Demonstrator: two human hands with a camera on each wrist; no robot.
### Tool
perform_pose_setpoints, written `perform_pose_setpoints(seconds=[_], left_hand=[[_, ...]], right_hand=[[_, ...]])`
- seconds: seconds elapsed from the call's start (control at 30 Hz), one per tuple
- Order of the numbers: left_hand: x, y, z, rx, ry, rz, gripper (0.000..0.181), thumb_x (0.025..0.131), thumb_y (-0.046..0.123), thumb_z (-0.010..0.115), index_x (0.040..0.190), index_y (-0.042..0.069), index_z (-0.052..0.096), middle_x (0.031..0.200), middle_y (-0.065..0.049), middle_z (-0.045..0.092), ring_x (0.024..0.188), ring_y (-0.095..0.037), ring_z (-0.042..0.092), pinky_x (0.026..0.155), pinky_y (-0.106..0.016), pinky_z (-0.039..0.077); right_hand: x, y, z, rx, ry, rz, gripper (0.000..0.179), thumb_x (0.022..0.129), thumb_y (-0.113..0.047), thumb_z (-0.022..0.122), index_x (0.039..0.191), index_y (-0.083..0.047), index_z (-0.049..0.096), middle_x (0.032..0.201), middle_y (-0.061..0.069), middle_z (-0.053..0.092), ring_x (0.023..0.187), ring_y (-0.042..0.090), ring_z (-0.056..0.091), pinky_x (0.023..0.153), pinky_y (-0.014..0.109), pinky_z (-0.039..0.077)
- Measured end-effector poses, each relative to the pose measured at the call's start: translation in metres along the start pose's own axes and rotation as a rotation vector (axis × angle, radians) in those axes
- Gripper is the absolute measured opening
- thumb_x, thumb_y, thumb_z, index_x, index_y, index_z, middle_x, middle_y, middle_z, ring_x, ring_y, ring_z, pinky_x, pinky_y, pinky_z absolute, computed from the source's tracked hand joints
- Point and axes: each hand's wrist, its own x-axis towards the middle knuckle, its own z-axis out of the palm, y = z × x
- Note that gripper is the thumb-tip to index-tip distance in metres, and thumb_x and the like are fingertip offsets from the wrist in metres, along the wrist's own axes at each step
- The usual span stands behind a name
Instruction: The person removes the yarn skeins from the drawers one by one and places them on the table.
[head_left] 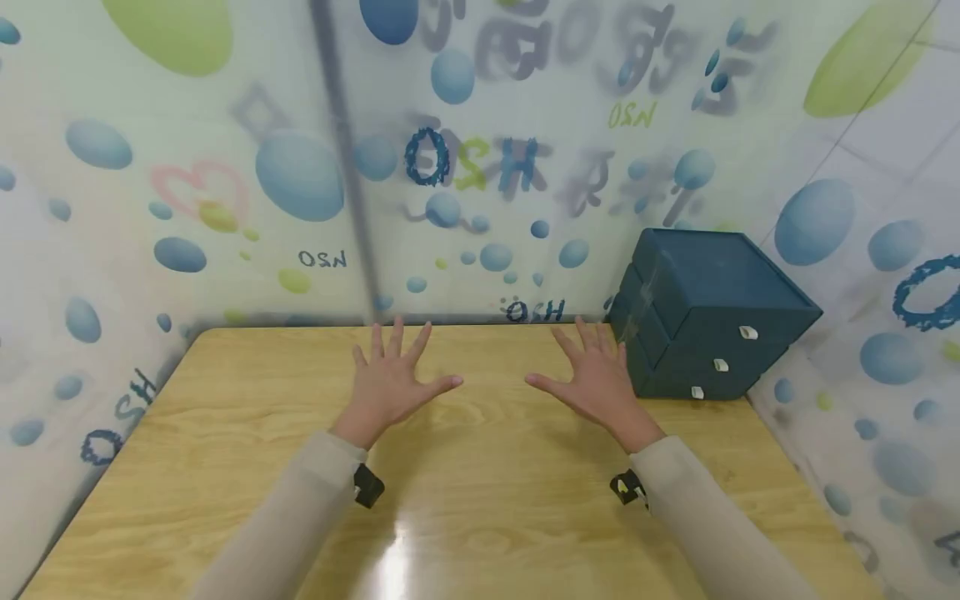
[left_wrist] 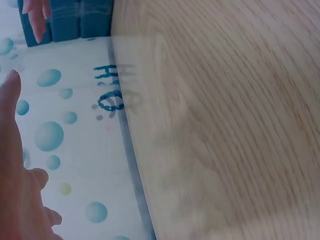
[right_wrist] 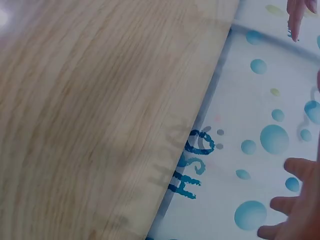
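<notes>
In the head view my left hand (head_left: 386,385) is held over the wooden table (head_left: 480,500), fingers spread and thumb pointing inward. My right hand (head_left: 596,379) mirrors it on the other side, also spread, with nothing in it. Just right of that hand stands a dark blue three-drawer cabinet (head_left: 720,317) with small white pulls; its top drawer juts out farther than the lower ones. The left wrist view has my left hand (left_wrist: 20,185) along its left edge, with part of the cabinet (left_wrist: 67,20) at the top. At the right wrist view's lower right, several fingers (right_wrist: 297,170) of my right hand show.
A pale printed curtain (head_left: 480,250) with blue and green ovals and lettering hangs behind the table's back edge and along both sides. A dark wrist strap device (head_left: 367,486) sits on the left wrist, another wrist device (head_left: 628,487) on the right.
</notes>
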Motion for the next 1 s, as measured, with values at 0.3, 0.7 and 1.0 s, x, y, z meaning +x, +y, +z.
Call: perform_pose_setpoints(seconds=[0.3,0.7,1.0], left_hand=[[-0.004,0.035,0.007,-0.164,-0.026,0.062,0.094,0.092,0.080,0.040,0.165,0.031,0.007,0.172,-0.013,-0.002,0.156,-0.047,-0.004,0.120,-0.075,0.003],[0.002,0.084,0.011,-0.291,-0.077,0.203,0.080,0.103,0.054,0.048,0.164,0.013,0.016,0.169,-0.019,0.017,0.156,-0.041,0.020,0.124,-0.062,0.023],[0.040,0.124,0.026,-1.048,-0.203,0.083,0.065,0.106,0.047,0.044,0.162,0.017,0.028,0.165,-0.013,0.033,0.150,-0.038,0.037,0.121,-0.058,0.034]], right_hand=[[-0.035,0.040,-0.015,0.190,0.350,-0.051,0.080,0.088,-0.055,0.072,0.153,-0.015,0.048,0.162,0.019,0.036,0.151,0.045,0.028,0.118,0.071,0.022],[-0.067,0.092,-0.041,0.284,0.829,-0.077,0.061,0.092,-0.047,0.072,0.134,-0.003,0.064,0.136,0.023,0.060,0.131,0.044,0.049,0.110,0.064,0.037],[-0.071,0.128,-0.040,0.360,0.754,0.158,0.061,0.095,-0.032,0.070,0.147,-0.006,0.051,0.148,0.026,0.043,0.139,0.046,0.037,0.110,0.070,0.030]])
